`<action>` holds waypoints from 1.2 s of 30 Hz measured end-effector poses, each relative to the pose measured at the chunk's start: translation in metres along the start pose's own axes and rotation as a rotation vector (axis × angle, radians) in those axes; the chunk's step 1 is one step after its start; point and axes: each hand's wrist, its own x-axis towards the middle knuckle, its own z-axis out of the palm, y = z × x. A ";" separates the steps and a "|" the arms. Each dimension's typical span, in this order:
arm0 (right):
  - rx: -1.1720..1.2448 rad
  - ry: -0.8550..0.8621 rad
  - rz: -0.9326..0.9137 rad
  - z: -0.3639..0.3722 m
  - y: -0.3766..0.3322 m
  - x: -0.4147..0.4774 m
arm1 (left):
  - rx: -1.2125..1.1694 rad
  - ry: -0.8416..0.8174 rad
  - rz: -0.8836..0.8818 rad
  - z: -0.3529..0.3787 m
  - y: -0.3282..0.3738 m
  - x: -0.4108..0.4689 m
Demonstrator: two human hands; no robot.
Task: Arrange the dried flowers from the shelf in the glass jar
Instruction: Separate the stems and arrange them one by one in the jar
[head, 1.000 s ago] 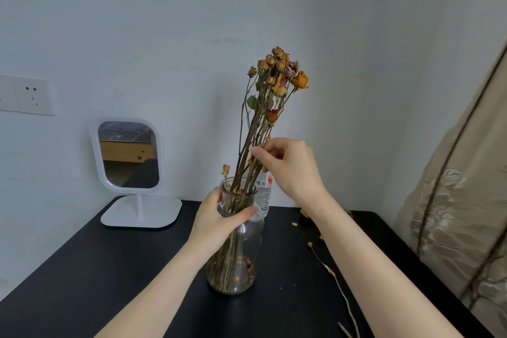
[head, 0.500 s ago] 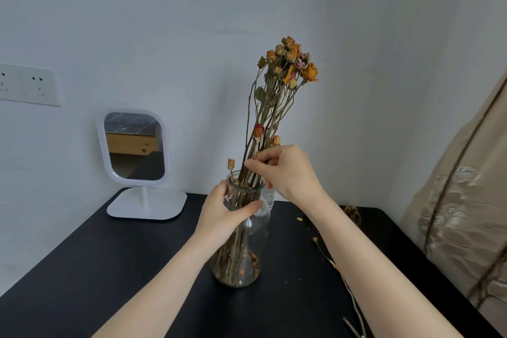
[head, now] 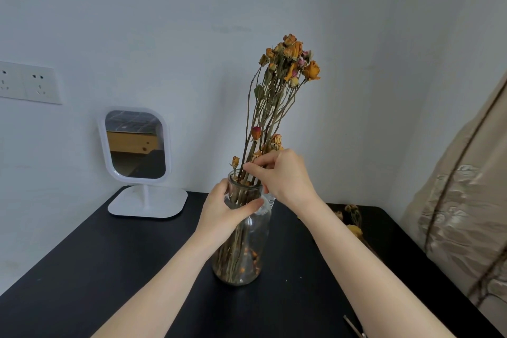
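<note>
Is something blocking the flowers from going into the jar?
Nothing visible. The dried flowers already stand in the glass jar, stems down through its open mouth. The right hand pinches the stems just above the rim; the left hand grips the neck.

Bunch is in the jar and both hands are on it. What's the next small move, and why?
Probably loosen the pinch of the right hand and fan the dried flowers around the rim. They stand as one tight bundle leaning right, with their ends at the bottom of the glass jar. The left hand grips its neck, so the jar should not tip.
</note>
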 end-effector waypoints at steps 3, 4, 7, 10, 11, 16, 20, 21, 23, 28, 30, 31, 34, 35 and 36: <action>-0.006 0.012 -0.002 0.002 0.002 0.001 | -0.004 -0.004 -0.006 0.000 0.001 0.000; -0.010 0.016 -0.003 0.003 0.002 0.002 | 0.000 -0.003 -0.008 0.000 0.001 0.000; -0.022 0.035 -0.016 0.004 0.004 0.003 | 0.009 -0.004 -0.004 0.000 0.000 0.000; -0.008 0.037 -0.048 0.004 0.006 -0.001 | 0.000 -0.008 -0.001 0.000 -0.001 0.000; 0.002 0.034 -0.059 0.003 0.007 -0.004 | -0.005 -0.011 -0.001 0.000 -0.001 0.000; 0.131 0.080 -0.107 -0.008 0.015 -0.015 | -0.029 -0.024 0.024 -0.001 0.000 -0.001; 0.114 0.115 -0.061 -0.018 0.025 -0.016 | -0.036 -0.035 0.019 -0.002 -0.002 -0.001; 0.080 0.097 -0.012 -0.018 0.027 -0.014 | -0.035 -0.045 0.013 -0.003 -0.003 0.000; 0.036 0.022 0.091 -0.018 0.032 -0.011 | -0.024 -0.074 -0.005 -0.005 -0.002 0.001; 0.160 -0.093 0.117 -0.012 0.034 -0.008 | -0.043 -0.166 -0.042 -0.012 0.001 0.002; 0.194 -0.073 0.114 -0.011 0.034 -0.007 | -0.046 -0.200 -0.048 -0.015 0.002 0.003; 0.195 -0.057 0.108 -0.010 0.033 -0.007 | -0.045 -0.214 -0.053 -0.016 0.002 0.004; 0.197 -0.042 0.091 -0.008 0.032 -0.006 | -0.049 -0.255 -0.063 -0.019 0.001 0.007; 0.211 -0.043 0.098 -0.008 0.032 -0.005 | -0.052 -0.269 -0.065 -0.019 0.001 0.007; 0.228 -0.042 0.102 -0.008 0.032 -0.005 | -0.053 -0.279 -0.067 -0.020 0.001 0.007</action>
